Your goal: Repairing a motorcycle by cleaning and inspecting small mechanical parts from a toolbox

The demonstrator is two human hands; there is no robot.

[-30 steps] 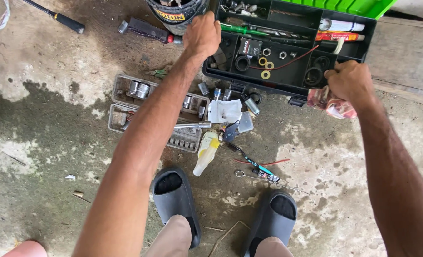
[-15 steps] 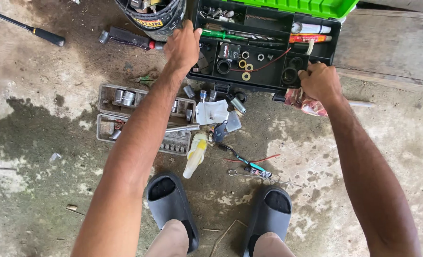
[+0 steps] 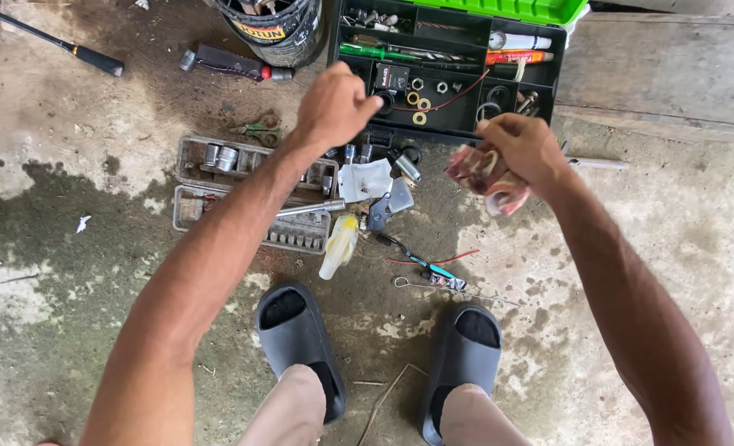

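Note:
My left hand (image 3: 336, 106) hovers at the near edge of an open black toolbox (image 3: 549, 78) with a green lid, its fingers curled around a small dark round part. My right hand (image 3: 522, 147) grips a crumpled pink-and-white rag (image 3: 481, 175) just in front of the toolbox. Inside the box lie washers, sockets, a green-handled tool and an orange tube.
A clear socket tray (image 3: 250, 192) with a ratchet lies on the concrete floor. A white cloth (image 3: 364, 178), a yellowish bottle (image 3: 337, 246), small scissors (image 3: 258, 129), a black bucket (image 3: 274, 25) and a long rod (image 3: 49, 40) lie around. My feet in dark slides (image 3: 297, 343) stand below.
My left hand drew back from the toolbox with a small part in its fingers. My right hand lifted the rag off the floor and moved it leftward, toward me.

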